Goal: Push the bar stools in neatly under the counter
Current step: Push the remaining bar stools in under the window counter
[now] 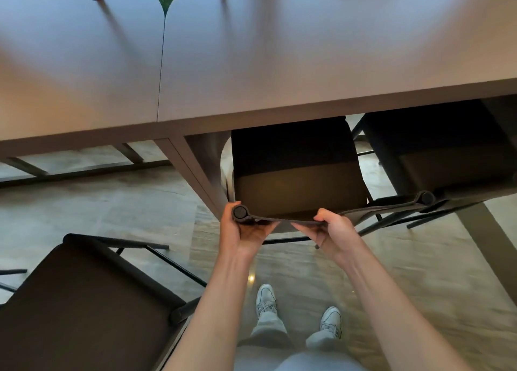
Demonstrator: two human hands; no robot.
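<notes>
A dark bar stool (299, 186) stands in the middle, its seat partly under the grey-brown counter (279, 71). My left hand (243, 228) grips the left end of its backrest top by the round end cap. My right hand (333, 230) grips the same top edge further right. A second dark stool (447, 152) stands to the right, tucked under the counter. A third stool (81, 309) stands at the lower left, out on the floor and turned at an angle.
A counter leg (193, 172) slants down just left of the middle stool. Another leg (492, 250) runs down at the right. The floor is grey stone tile (112, 211). My feet in light shoes (265, 298) stand behind the middle stool.
</notes>
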